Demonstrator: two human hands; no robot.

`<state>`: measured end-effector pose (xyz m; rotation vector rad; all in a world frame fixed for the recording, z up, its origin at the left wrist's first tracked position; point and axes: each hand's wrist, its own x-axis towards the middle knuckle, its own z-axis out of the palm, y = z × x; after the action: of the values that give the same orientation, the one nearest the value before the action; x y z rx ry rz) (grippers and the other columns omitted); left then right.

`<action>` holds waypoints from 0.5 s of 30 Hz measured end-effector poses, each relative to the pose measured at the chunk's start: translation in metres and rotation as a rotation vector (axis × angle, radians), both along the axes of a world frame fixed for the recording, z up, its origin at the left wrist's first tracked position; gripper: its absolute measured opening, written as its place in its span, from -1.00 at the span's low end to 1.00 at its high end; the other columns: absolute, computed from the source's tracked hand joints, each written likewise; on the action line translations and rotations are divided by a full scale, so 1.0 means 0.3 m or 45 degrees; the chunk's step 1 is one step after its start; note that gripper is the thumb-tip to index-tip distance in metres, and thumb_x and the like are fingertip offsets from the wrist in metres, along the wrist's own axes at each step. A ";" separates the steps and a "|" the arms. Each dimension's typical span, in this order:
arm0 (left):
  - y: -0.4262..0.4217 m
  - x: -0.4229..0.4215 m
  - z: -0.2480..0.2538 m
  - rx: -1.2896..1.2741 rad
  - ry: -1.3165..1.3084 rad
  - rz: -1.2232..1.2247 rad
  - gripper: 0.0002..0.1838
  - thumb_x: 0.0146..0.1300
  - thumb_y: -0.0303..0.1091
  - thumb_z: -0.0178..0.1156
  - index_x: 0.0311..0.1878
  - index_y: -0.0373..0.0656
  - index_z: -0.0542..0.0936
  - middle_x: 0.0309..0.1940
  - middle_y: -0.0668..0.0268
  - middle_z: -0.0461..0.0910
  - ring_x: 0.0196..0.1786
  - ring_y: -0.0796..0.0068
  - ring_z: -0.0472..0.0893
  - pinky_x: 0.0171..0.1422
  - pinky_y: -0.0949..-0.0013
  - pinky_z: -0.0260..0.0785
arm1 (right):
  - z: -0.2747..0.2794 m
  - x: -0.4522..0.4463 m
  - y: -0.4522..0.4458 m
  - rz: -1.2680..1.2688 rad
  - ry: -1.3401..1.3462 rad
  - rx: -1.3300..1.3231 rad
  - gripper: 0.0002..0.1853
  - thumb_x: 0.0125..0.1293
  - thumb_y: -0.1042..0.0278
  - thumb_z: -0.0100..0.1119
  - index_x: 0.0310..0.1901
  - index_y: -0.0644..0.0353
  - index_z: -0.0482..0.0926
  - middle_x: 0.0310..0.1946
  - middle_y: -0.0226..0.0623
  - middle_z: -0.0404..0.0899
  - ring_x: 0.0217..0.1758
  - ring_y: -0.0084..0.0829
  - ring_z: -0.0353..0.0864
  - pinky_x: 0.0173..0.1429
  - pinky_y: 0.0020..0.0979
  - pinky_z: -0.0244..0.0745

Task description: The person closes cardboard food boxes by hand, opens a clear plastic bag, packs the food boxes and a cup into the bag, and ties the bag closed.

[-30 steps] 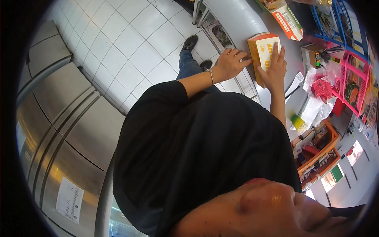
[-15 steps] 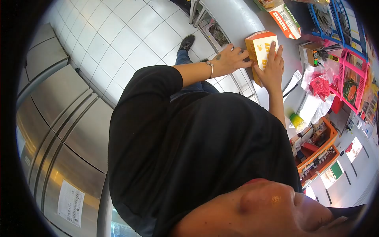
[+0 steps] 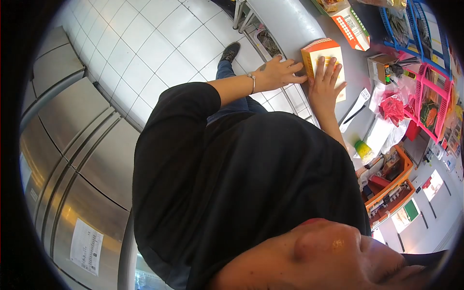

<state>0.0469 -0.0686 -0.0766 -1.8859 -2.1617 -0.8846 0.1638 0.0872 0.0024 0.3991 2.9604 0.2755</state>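
A cream and orange cardboard food box (image 3: 323, 46) lies on the grey counter near its edge. My right hand (image 3: 325, 89) rests flat across the box, its fingers stretched out over the printed face and hiding much of it. My left hand (image 3: 279, 73), with a bracelet at the wrist, is at the near side of the box. Its fingers are spread, and the thumb tip is close to the box's edge; whether it touches I cannot tell. Beyond the box, another printed carton (image 3: 349, 26) in orange and green holds food at one end.
A blue basket (image 3: 418, 34) and a pink basket (image 3: 442, 116) stand along the counter's far side. A small cardboard box (image 3: 379, 67), plastic bags and a white-and-black utensil (image 3: 356, 108) lie near my right forearm. An orange crate (image 3: 403, 169) is further along. Steel fridge doors (image 3: 72, 116) are behind me.
The box has turned, so its broad face now points more upward. My right hand has shifted slightly down and flattened onto it. My left hand has drawn back a little from the box.
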 end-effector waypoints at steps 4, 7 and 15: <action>0.000 0.003 -0.009 0.045 -0.005 0.019 -0.47 0.08 -0.35 0.29 0.16 0.38 0.54 0.05 0.38 0.51 -0.06 0.39 0.55 -0.10 0.25 0.52 | 0.000 -0.008 -0.025 0.013 0.067 0.008 -0.14 0.36 0.09 0.17 0.60 0.02 -0.01 0.61 0.07 -0.15 0.63 0.24 -0.13 0.27 0.64 0.01; 0.001 0.004 -0.006 0.025 -0.077 0.004 -0.49 0.08 -0.37 0.29 0.13 0.35 0.56 0.05 0.37 0.53 -0.06 0.37 0.56 -0.01 0.24 0.49 | 0.019 -0.014 -0.032 0.006 0.071 -0.029 -0.10 0.30 0.10 0.21 0.60 0.02 -0.01 0.61 0.06 -0.16 0.64 0.25 -0.17 0.28 0.65 -0.03; 0.007 -0.065 0.073 0.251 -0.407 0.202 -0.49 0.14 -0.34 0.29 0.21 0.00 0.51 0.28 0.28 0.49 0.11 0.20 0.57 0.21 0.11 0.40 | 0.005 -0.010 -0.031 -0.065 0.130 -0.181 -0.08 0.26 0.11 0.23 0.60 -0.04 0.01 0.63 0.02 -0.18 0.67 0.19 -0.26 0.36 0.63 -0.17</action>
<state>0.0275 -0.0665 -0.0547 -1.5445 -2.2535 -1.3868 0.1609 0.0777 0.0038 0.4835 3.0390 0.0389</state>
